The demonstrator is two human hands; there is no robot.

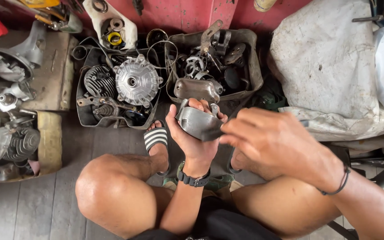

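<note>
**Over a plank floor, a metal cover in hand**

Above grey floorboards, the left hand (195,133) grasps a curved grey metal cover (197,122), fingers wrapped over its top edge. The right hand (269,142) is clenched beside it, touching the cover's right end; what it pinches is hidden. Beyond the knees, two trays (83,111) of engine parts sit against a red wall (178,13). A dirty white sack (329,62) lies right.

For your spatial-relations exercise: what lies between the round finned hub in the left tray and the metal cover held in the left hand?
In the head view, the tray's front wall, then a foot in a striped sandal, lie between the hub and the metal cover in the left hand.
</note>
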